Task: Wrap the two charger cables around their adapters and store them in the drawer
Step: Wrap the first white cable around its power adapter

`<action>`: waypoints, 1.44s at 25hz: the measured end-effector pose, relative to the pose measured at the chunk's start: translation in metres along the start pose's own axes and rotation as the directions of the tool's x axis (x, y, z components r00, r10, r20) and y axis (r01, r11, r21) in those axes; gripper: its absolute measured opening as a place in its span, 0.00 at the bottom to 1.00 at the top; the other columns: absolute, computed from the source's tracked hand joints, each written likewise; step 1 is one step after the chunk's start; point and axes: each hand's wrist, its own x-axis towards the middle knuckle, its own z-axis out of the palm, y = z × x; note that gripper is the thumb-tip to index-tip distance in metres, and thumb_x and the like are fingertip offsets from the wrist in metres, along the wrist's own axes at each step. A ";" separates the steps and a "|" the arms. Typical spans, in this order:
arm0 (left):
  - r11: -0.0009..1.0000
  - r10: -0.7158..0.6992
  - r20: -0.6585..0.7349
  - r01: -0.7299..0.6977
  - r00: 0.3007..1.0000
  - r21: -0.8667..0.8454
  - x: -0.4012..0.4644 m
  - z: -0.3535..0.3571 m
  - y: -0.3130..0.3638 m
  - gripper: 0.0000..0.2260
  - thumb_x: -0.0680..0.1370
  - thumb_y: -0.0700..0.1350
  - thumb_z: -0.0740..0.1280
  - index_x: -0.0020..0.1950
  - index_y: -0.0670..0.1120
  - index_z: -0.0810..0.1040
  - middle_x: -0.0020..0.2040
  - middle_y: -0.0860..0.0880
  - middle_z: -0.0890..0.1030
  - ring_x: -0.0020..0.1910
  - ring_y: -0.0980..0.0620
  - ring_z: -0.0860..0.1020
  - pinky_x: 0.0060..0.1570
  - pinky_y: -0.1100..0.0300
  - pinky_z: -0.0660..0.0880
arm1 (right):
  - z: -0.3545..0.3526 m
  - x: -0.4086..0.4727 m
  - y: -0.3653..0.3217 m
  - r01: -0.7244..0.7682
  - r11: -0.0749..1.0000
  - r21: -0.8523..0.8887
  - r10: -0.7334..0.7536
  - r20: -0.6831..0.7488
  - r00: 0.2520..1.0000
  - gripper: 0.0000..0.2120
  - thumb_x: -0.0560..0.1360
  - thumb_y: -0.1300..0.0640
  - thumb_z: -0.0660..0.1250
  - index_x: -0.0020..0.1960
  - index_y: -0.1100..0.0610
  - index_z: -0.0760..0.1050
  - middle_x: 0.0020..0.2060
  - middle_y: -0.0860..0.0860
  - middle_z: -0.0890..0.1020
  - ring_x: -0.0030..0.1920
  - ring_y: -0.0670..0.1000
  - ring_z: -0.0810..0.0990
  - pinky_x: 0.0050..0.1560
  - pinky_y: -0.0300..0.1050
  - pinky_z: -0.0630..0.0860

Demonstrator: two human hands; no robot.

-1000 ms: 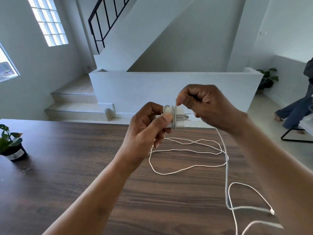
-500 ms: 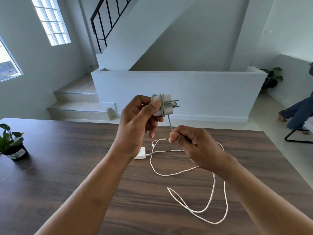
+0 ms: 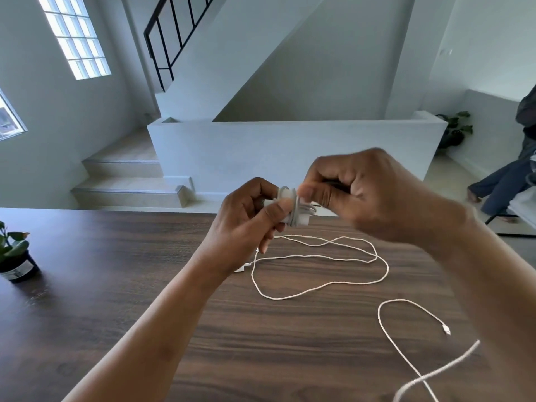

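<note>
My left hand (image 3: 249,219) grips a white adapter (image 3: 293,208) held above the dark wooden table (image 3: 116,285), with several turns of white cable around it. My right hand (image 3: 356,195) pinches that cable right beside the adapter, at its top right. The loose rest of this cable (image 3: 406,343) trails over the table at the lower right and ends in a small plug (image 3: 446,329). A second white cable (image 3: 319,268) lies in loops on the table behind my hands. Its adapter (image 3: 241,268) peeks out from under my left wrist, mostly hidden.
A small potted plant (image 3: 14,256) stands at the table's left edge. Beyond the far table edge are steps and a low white wall. A person's legs (image 3: 499,184) and a black chair frame show at the far right. No drawer is in view.
My right hand has come up from below the adapter to its top right, carrying the cable around it. The loose cable on the table has shifted, and its plug end now shows.
</note>
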 end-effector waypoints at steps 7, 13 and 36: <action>0.951 -0.045 0.091 0.071 0.995 -0.302 -0.013 0.010 0.013 0.08 0.75 0.50 0.71 0.46 0.46 0.80 0.35 0.41 0.81 0.28 0.50 0.74 0.26 0.59 0.69 | 0.026 0.005 0.048 -0.144 0.868 0.476 0.217 -0.102 0.971 0.14 0.80 0.49 0.68 0.37 0.53 0.79 0.25 0.51 0.69 0.26 0.50 0.66 0.27 0.39 0.66; 0.905 -0.035 -0.072 0.001 0.997 -0.426 -0.004 0.011 0.025 0.07 0.79 0.45 0.66 0.47 0.41 0.75 0.35 0.42 0.81 0.26 0.51 0.72 0.23 0.61 0.68 | 0.097 -0.034 0.061 -0.202 0.810 0.551 0.280 -0.060 0.958 0.14 0.82 0.48 0.66 0.40 0.54 0.79 0.26 0.53 0.64 0.26 0.50 0.61 0.27 0.45 0.58; 0.955 -0.037 0.119 0.070 0.992 -0.287 -0.016 0.012 0.020 0.10 0.75 0.51 0.71 0.47 0.45 0.80 0.35 0.41 0.81 0.28 0.50 0.73 0.26 0.60 0.69 | 0.000 0.003 0.029 -0.067 0.925 0.375 0.109 -0.092 0.990 0.14 0.77 0.46 0.69 0.38 0.53 0.79 0.24 0.55 0.68 0.26 0.48 0.67 0.27 0.41 0.66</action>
